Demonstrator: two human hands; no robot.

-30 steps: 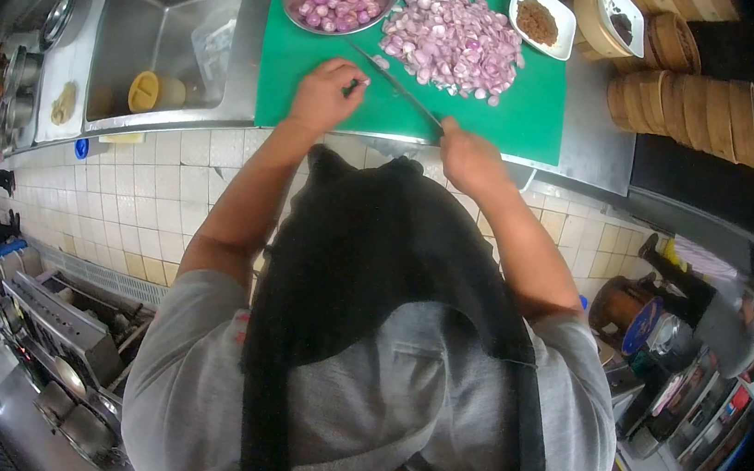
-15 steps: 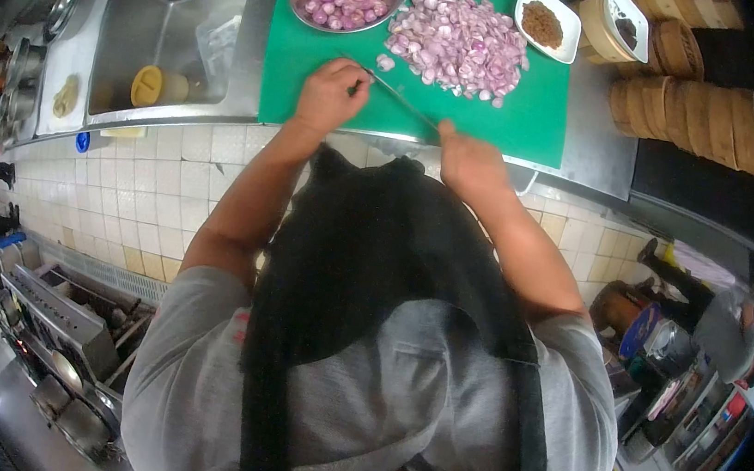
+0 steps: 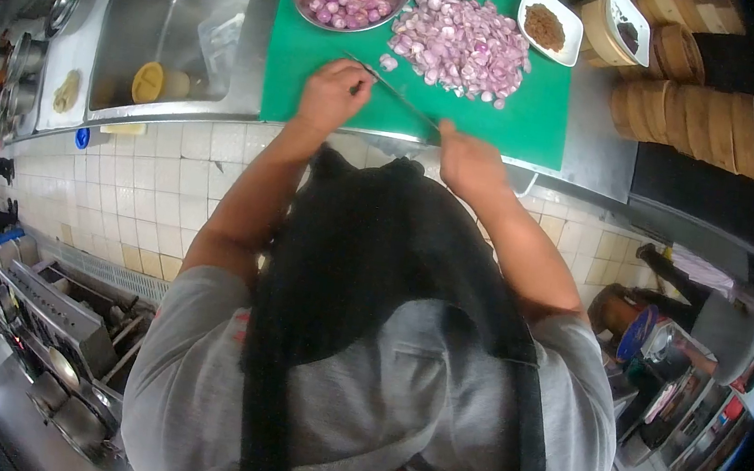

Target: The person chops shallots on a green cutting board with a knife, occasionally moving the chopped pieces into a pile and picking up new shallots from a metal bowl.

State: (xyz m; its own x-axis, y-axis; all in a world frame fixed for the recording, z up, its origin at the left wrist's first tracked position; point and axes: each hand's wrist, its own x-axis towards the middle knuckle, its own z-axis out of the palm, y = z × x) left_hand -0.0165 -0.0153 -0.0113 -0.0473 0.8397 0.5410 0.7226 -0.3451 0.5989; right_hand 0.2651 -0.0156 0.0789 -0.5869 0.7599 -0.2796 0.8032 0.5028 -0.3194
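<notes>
My right hand is wrapped round the handle of a knife, whose blade slants up and left over the green cutting board. Beside the blade's tip, my left hand is closed on the board; what its fingers hold is too small to make out. Just right of the tip lie a few pale slices. A large heap of sliced shallots covers the board's upper middle. Whole peeled shallots fill a metal bowl at the upper left.
A white dish of brown paste stands at the board's upper right, near tubs and bamboo steamers. Left of the board is a sink with a yellow-lidded container. Another person is at the far right.
My hands and the knife keep almost the same position. The view has shifted very slightly, and the person at the far right has moved a little.
</notes>
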